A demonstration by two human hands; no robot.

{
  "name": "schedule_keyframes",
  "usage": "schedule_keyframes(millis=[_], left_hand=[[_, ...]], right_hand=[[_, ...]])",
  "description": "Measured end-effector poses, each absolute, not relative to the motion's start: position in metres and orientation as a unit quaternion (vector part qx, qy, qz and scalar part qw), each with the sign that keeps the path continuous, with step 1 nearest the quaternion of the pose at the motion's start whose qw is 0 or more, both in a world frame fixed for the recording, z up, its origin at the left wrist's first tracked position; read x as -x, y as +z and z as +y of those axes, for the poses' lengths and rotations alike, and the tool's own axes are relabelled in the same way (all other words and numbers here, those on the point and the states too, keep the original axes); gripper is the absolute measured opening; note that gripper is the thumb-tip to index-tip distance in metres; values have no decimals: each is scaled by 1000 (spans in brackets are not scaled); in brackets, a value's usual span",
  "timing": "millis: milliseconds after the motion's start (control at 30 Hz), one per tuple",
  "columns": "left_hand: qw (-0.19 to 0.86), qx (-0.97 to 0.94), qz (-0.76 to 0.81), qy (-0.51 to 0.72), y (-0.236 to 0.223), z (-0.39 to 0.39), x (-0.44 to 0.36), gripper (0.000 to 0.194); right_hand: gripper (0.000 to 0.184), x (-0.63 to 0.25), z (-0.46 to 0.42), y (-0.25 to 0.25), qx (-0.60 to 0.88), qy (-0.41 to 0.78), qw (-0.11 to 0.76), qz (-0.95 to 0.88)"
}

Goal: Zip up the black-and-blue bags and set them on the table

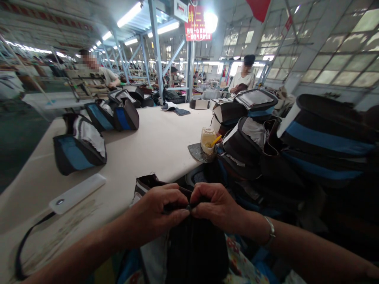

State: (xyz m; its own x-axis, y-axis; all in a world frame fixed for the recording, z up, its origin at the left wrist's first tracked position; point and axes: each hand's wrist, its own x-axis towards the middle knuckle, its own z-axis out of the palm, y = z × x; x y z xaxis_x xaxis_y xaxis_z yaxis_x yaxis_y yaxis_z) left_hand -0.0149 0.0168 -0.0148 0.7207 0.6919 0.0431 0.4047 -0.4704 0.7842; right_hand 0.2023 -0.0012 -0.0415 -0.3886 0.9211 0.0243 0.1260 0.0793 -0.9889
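Pinching the dark sewn fabric piece [197,248] between our left hand [167,203] and right hand [214,203], beside the near edge of the surface [148,142], we'd best keep both sides level and evenly taut.

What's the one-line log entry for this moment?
left hand: pinching dark piece | right hand: pinching it, close to left | tub: on grey pad | white bar: on table

I've got a white bar [77,194] w/ dark strap [26,241] on L side of cream tbl [148,144]. Farther R, pale pot [208,135] w/ yellow handle [218,140] sticking out, on grey pad [196,152]. In bkgd I see one person [106,76] L, another person [241,81] R, red sign [197,29] up top, tube lights [129,15], windows [340,53] far R.
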Motion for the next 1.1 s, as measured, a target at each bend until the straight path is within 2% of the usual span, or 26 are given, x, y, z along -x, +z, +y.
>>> schedule_keyframes(millis=[133,267,400,533,600,667,733,800,900,1000,1100], left_hand=[[365,-852,324,190,-21,13,10,17],[322,-861,315,234,-24,5,10,21],[398,-835,325,195,-15,6,15,18],[515,-784,326,118,-12,15,15,41],[560,-755,327,99,-16,17,13,46],[570,-752,321,82,-19,15,10,45],[519,-792,312,83,-18,10,7,39],[447,-835,305,101,-11,3,4,35],[384,-862,298,142,2,-8,-2,26],[345,-880,276,172,12,-16,-9,17],[310,-897,260,178,17,-17,-14,16]], right_hand=[[10,-203,-1,-45,410,534,382,-634],[7,-205,-3,-49,349,475,413,-694],[7,-209,-5,-49,277,397,425,-765],[8,-214,-6,-45,205,315,411,-830],[11,-216,-6,-44,182,276,401,-855],[14,-219,-7,-44,170,230,385,-877],[16,-223,-10,-44,165,195,376,-891],[13,-227,-15,-40,171,209,385,-883],[11,-237,-22,-24,244,339,365,-832],[26,-246,-21,2,318,427,290,-795],[26,-251,-11,27,283,410,198,-844]])
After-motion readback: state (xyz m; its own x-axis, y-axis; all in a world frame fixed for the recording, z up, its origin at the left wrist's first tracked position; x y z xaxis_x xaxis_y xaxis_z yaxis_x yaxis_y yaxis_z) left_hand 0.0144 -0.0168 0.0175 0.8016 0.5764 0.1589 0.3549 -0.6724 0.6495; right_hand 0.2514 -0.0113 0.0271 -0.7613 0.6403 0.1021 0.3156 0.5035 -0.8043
